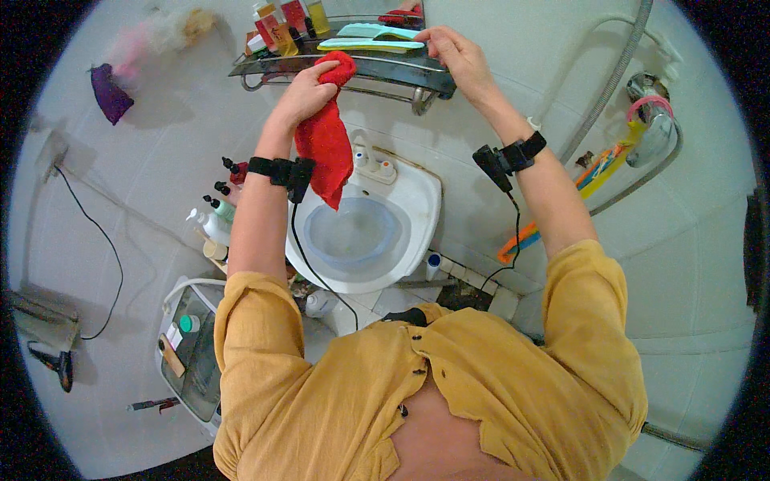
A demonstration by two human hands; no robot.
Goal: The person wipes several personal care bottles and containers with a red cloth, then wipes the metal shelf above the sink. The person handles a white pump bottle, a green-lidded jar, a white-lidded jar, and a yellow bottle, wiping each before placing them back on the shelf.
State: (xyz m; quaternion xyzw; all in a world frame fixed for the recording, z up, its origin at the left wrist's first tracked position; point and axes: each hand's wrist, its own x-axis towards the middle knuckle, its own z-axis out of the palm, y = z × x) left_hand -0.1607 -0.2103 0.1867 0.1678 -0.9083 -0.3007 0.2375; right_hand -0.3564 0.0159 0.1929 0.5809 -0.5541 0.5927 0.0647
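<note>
My left hand point(309, 94) is closed around a bunched part of a red cloth point(325, 156), in front of the shelf's left half. The cloth hangs down in a point over the washbasin's back left side. My right hand point(459, 60) is at the right end of the glass shelf point(393, 72), its fingers curled together at the end of a turquoise comb point(373, 31). A second long turquoise piece with a yellow-green edge point(370, 45) lies along the shelf front. Each of my wrists wears a black strap with a small cabled device.
Bottles point(277, 32) crowd the shelf's left end. Below, the white washbasin point(433, 208) holds a translucent basin point(353, 232) under the tap point(373, 166). Pump bottles point(212, 224) stand left. A washing machine point(192, 353) is lower left; a shower hose point(601, 88) hangs right.
</note>
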